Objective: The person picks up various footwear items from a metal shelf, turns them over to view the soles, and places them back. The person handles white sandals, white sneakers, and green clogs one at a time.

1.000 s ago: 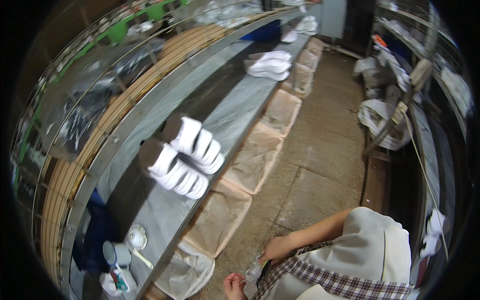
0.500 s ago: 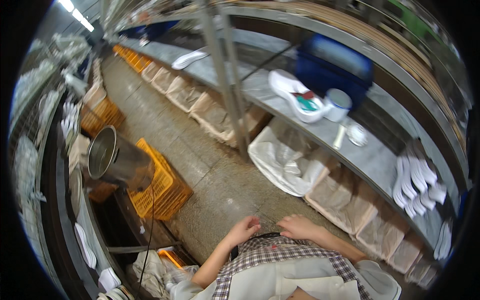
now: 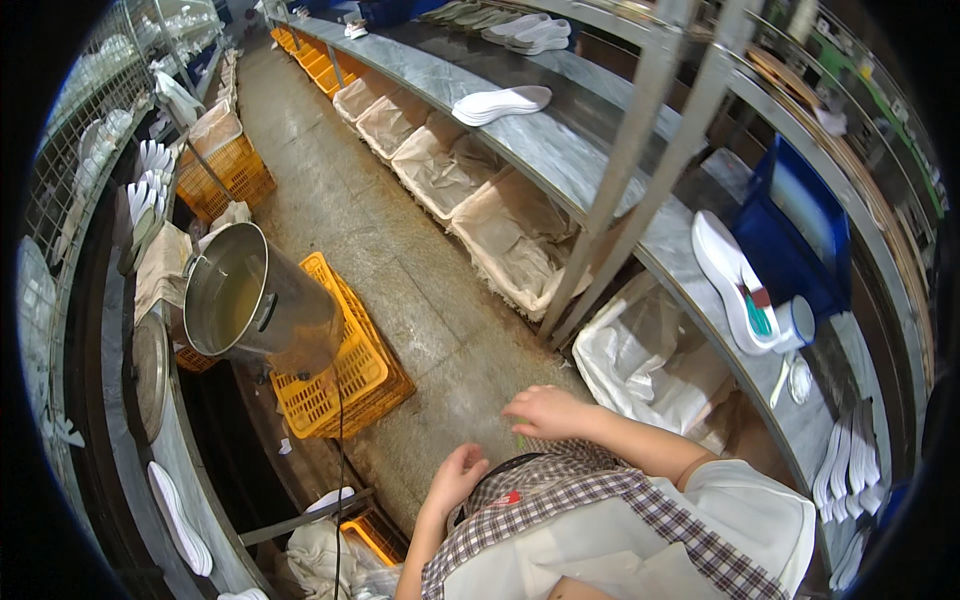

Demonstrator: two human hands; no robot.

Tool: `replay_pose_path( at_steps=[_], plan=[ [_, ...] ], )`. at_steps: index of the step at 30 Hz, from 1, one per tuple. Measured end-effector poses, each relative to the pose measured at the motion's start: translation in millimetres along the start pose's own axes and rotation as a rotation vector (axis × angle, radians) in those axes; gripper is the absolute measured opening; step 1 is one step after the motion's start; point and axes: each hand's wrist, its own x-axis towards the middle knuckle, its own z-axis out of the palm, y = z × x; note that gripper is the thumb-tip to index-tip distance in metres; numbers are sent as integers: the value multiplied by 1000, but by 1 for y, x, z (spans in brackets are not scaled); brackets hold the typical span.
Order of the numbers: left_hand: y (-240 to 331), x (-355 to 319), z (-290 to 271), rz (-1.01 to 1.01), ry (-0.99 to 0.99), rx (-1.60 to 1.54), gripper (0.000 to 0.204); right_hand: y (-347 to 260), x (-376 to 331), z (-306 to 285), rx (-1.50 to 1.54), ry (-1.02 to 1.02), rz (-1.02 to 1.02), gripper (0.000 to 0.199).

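Note:
My left hand (image 3: 458,478) is in front of my checked apron (image 3: 560,492), its fingers loosely bent and apart, with nothing in it. My right hand (image 3: 548,411) reaches across above the apron, fingers stretched out and holding nothing. Neither hand touches the shelves. On the bench at right lies a white shoe sole (image 3: 718,262) with a green and dark red item on its near end. A white cup (image 3: 796,322) stands beside it. Another white sole (image 3: 502,104) rests farther along the bench.
A metal pot (image 3: 300,315) of yellowish liquid sits on stacked yellow crates (image 3: 385,385) at left. Lined baskets (image 3: 600,350) stand under the right bench, beside a metal post (image 3: 625,140). A blue bin (image 3: 800,230) and several white soles (image 3: 845,455) are on the bench.
My view has turned right and moved along the aisle. My right hand has moved up and left across my body; my left hand has lowered slightly.

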Motion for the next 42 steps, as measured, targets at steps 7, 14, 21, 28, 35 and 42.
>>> replay_pose_path(
  at_steps=[7,14,21,28,35,42],
  plan=[
    [35,132,-66,-13,-78,76,41,123,131,-90,133,478,102,34],
    [117,267,-160,45,-13,299,46,215,302,-237,-50,842,213,54],
    [139,389,-245,93,-70,287,45,284,428,-337,-271,603,467,69],
    [142,517,-356,202,-187,346,44,321,435,-354,-315,473,463,46],
    [167,630,-460,118,-274,269,46,289,436,-398,-170,101,713,53],
    [177,715,-524,178,-277,459,45,450,537,-481,280,1199,741,39]
  ],
)
